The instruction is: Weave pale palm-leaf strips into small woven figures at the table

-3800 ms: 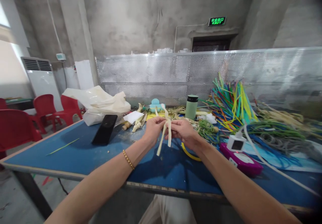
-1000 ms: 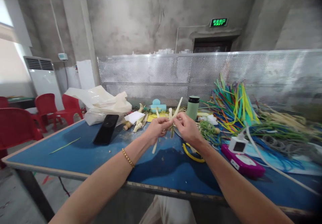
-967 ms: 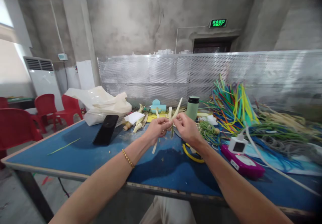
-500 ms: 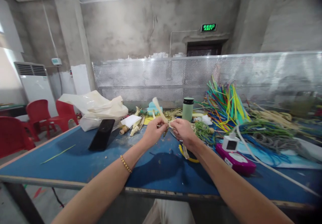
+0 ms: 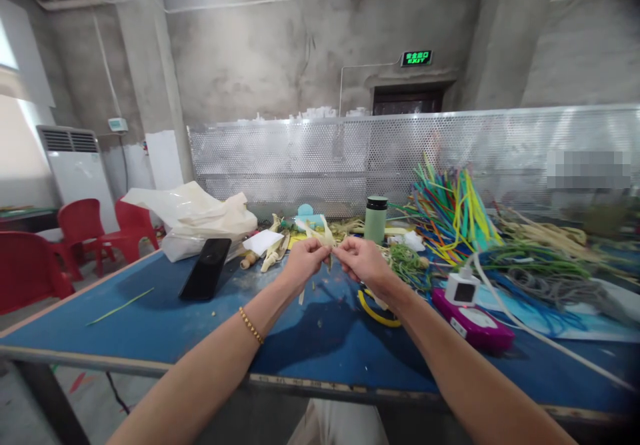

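Note:
Over the middle of the blue table, my left hand (image 5: 304, 259) pinches a pale, husk-like strip (image 5: 326, 233) between thumb and fingers. My right hand (image 5: 366, 262) is closed on the same strip from the other side, the fingertips of both hands almost meeting. Wide, pale ends of it stick up above the fingers, and a thin end hangs below my left hand. The part between the fingers is mostly hidden. A yellow ring-shaped handle or loop (image 5: 376, 311) lies on the table under my right wrist.
On the left lie a black phone (image 5: 206, 269), a plastic bag (image 5: 200, 215) and a thin green strand (image 5: 120, 307). A green flask (image 5: 375, 221) stands behind my right hand. To the right are coloured strips (image 5: 453, 208), cord bundles and a magenta box (image 5: 473, 321) with a white charger (image 5: 461, 289).
The strip's upright end has dropped and now spreads into two pale flaps above my fingers. A thin end now hangs below my left hand, and the piece hanging below my right hand has gone from sight.

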`<state>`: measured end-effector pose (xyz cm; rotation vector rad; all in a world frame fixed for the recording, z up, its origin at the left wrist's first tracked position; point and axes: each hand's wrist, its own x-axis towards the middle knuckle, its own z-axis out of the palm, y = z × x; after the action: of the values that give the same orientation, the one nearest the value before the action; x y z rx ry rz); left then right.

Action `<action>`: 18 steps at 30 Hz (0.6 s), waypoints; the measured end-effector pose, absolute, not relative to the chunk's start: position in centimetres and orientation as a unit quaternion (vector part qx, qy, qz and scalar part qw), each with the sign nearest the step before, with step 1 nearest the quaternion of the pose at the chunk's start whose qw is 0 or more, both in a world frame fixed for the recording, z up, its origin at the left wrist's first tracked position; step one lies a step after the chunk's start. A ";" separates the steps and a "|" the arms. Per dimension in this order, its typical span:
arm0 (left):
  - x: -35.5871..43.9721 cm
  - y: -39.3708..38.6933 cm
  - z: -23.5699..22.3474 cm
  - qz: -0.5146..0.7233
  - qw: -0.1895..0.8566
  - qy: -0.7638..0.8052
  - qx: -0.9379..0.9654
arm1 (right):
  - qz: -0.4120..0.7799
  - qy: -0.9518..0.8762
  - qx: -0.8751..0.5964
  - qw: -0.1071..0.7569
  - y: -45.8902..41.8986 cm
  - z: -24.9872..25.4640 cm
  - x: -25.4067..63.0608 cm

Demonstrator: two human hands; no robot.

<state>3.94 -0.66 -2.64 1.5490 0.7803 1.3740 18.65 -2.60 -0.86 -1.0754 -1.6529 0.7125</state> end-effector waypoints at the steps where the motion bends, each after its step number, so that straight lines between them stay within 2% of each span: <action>1: 4.0 -0.5 -2.8 0.560 0.430 0.324 0.630 | 0.290 -0.686 -0.446 0.496 -2.7 -0.9 18.6; 7: 3.7 0.4 -3.4 0.573 0.306 0.365 0.667 | 0.324 -0.696 -0.433 0.473 -2.6 -1.3 18.2; 10: 3.5 0.2 -3.2 0.557 0.257 0.363 0.701 | 0.300 -0.700 -0.441 0.476 -2.0 -1.2 18.7; 12: 3.5 0.0 -3.0 0.544 0.260 0.345 0.719 | 0.285 -0.697 -0.440 0.489 -1.7 -1.1 19.0; 15: 3.9 -0.6 -2.8 0.514 0.277 0.318 0.747 | 0.325 -0.684 -0.410 0.508 -1.5 -1.1 19.3; 18: 4.1 -1.0 -2.7 0.503 0.295 0.336 0.740 | 0.353 -0.640 -0.386 0.564 -1.3 -1.1 19.3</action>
<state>4.13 -1.02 -2.72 1.9681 0.8951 1.3388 19.29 -1.34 -1.07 -0.9074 -1.5062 0.8297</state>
